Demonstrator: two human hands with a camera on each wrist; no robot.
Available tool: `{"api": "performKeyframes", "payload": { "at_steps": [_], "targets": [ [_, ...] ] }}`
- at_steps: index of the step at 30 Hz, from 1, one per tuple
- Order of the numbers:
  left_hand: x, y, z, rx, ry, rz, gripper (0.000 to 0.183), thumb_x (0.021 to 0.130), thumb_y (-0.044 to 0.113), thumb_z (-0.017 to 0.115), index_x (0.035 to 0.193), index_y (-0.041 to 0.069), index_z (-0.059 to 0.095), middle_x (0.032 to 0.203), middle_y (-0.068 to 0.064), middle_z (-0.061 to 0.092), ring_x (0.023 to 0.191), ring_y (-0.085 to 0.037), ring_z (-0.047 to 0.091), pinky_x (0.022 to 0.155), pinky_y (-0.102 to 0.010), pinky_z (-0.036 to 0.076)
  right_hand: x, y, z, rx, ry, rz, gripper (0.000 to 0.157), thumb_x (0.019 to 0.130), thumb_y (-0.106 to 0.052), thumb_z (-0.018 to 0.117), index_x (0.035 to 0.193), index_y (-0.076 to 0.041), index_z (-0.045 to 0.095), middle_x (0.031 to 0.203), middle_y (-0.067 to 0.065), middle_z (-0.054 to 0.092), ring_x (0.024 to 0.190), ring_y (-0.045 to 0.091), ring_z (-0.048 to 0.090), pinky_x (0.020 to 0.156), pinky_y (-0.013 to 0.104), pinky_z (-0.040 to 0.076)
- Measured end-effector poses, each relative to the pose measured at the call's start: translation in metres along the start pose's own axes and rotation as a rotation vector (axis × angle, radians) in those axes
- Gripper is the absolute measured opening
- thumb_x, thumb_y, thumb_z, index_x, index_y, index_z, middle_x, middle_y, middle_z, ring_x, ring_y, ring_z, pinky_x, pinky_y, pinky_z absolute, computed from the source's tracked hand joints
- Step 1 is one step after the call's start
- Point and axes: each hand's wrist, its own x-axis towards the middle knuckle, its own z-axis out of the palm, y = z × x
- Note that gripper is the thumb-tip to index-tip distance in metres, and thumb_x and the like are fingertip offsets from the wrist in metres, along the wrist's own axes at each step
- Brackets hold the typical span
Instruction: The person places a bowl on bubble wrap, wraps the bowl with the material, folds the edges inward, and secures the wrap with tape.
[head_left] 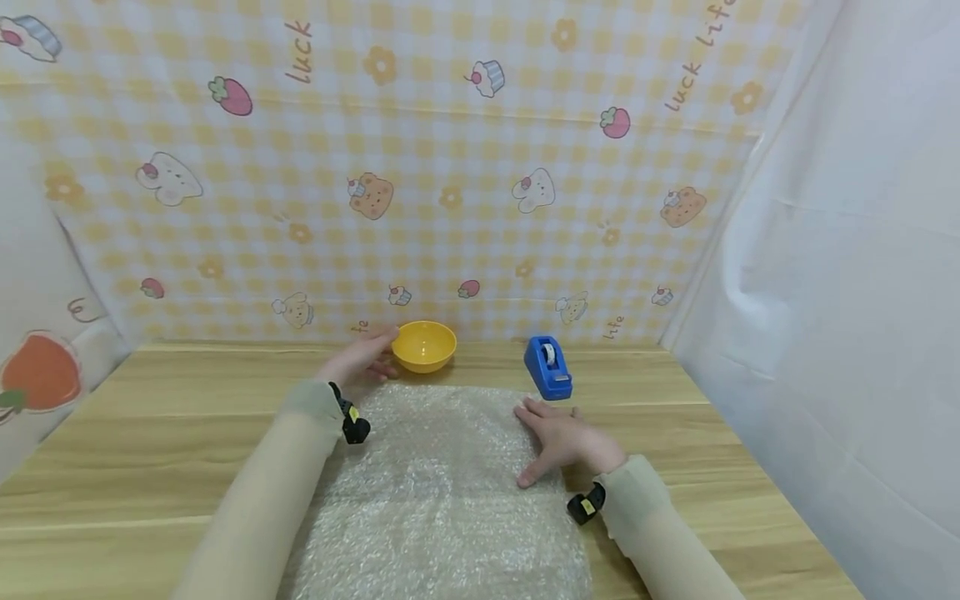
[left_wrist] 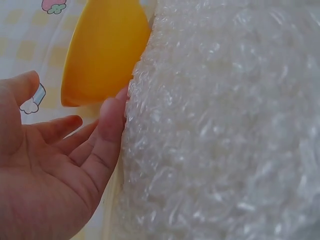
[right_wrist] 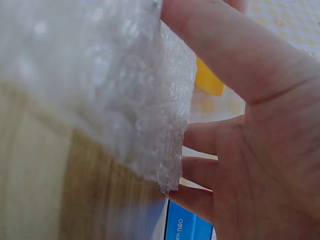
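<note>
A sheet of bubble wrap [head_left: 442, 483] lies flat over the wooden tabletop in front of the person. Just beyond its far edge stands a yellow bowl [head_left: 424, 347], with the left hand [head_left: 365, 357] at its left side. In the left wrist view the fingers of that hand are spread and loosely bent, palm toward the bowl [left_wrist: 107, 55], and the little finger lies along the wrap's edge [left_wrist: 150, 125]. The right hand [head_left: 562, 437] rests on the wrap's right edge with fingers extended and thumb apart. Right beyond its fingertips is a blue tape dispenser [head_left: 550, 371].
Wooden tabletop [head_left: 660, 433] shows to both sides of the wrap. A yellow checked cloth [head_left: 450, 167] with cartoon prints hangs along the back edge. White cloth [head_left: 832, 275] closes off the right side, and another pale cloth with a fruit print [head_left: 41, 371] the left.
</note>
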Motion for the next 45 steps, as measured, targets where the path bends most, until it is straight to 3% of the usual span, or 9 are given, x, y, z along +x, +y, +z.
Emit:
{"api": "performKeyframes", "payload": {
  "at_steps": [11,18,26,39,45],
  "targets": [
    [0.007,0.003,0.008,-0.046,0.024,-0.056,0.066,0.104,0.041,0.037,0.154,0.005,0.016,0.145,-0.025,0.039,0.096,-0.027,0.061,0.081,-0.031,0.054,0.002,-0.001,-0.001,0.005,-0.007,0.014,0.111,0.067,-0.054,0.083,0.153,-0.010,0.029,0.160,0.011,0.016,0.146,0.031,0.014,0.106,0.073,0.006],
    [0.015,0.000,0.012,-0.112,0.039,-0.073,0.058,0.107,0.029,0.033,0.153,0.000,0.014,0.140,-0.027,0.040,0.085,-0.022,0.062,0.078,-0.032,0.056,0.002,-0.001,0.000,0.001,-0.005,0.019,0.110,0.067,-0.054,0.083,0.153,-0.010,0.029,0.160,0.011,0.016,0.146,0.030,0.014,0.106,0.073,0.006],
    [0.014,-0.003,0.014,-0.169,0.072,-0.090,0.057,0.107,0.028,0.034,0.152,-0.002,0.017,0.142,-0.025,0.040,0.088,-0.024,0.064,0.082,-0.035,0.056,0.002,0.000,0.001,0.015,0.000,0.015,0.111,0.067,-0.054,0.083,0.153,-0.010,0.029,0.160,0.012,0.016,0.146,0.031,0.014,0.106,0.073,0.006],
    [0.015,-0.001,0.013,-0.197,0.068,-0.092,0.054,0.107,0.025,0.034,0.152,-0.001,0.020,0.136,-0.024,0.045,0.081,-0.020,0.064,0.080,-0.033,0.056,0.001,0.002,0.001,0.027,0.008,0.017,0.113,0.065,-0.056,0.083,0.153,-0.011,0.028,0.160,0.011,0.016,0.146,0.030,0.015,0.105,0.073,0.008],
    [0.017,-0.003,0.012,-0.203,0.063,-0.079,0.054,0.107,0.023,0.033,0.152,-0.002,0.018,0.141,-0.027,0.040,0.077,-0.018,0.063,0.078,-0.032,0.057,0.000,0.003,0.001,0.033,0.000,0.016,0.113,0.066,-0.057,0.082,0.154,-0.014,0.027,0.160,0.008,0.015,0.146,0.028,0.014,0.106,0.072,0.007]
  ]
}}
